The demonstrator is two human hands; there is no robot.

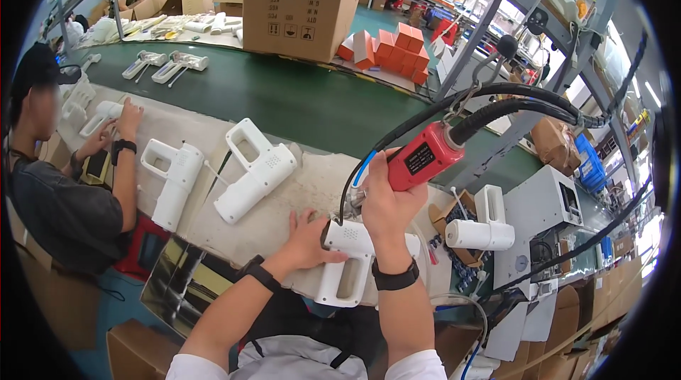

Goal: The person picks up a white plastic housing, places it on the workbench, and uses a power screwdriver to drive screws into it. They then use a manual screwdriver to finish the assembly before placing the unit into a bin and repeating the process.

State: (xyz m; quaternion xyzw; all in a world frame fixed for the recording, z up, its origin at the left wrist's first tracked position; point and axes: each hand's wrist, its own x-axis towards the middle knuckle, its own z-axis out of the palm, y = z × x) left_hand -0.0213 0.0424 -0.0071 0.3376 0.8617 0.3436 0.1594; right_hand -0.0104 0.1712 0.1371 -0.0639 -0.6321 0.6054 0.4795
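My right hand (389, 206) is closed round a red powered screwdriver (427, 156), its tip pointing down and left. The tool hangs from a metal hook (469, 96) with black cables. Below it lies a white gun-shaped plastic device (350, 235), handle toward me. My left hand (306, 242) grips the device's left end, thumb along its near side. The screwdriver's tip is partly hidden behind my right hand, so contact with the device cannot be told. Two similar white devices, one farther off (259, 174) and one more to the left (174, 185), lie on the worktop.
A co-worker (60, 174) handles a white part at the left. Another white device (482, 232) stands right, by a cardboard box of small parts (447, 211) and a grey machine (535, 213). Across the green conveyor (234, 75) are a large carton (301, 4) and orange boxes (397, 50).
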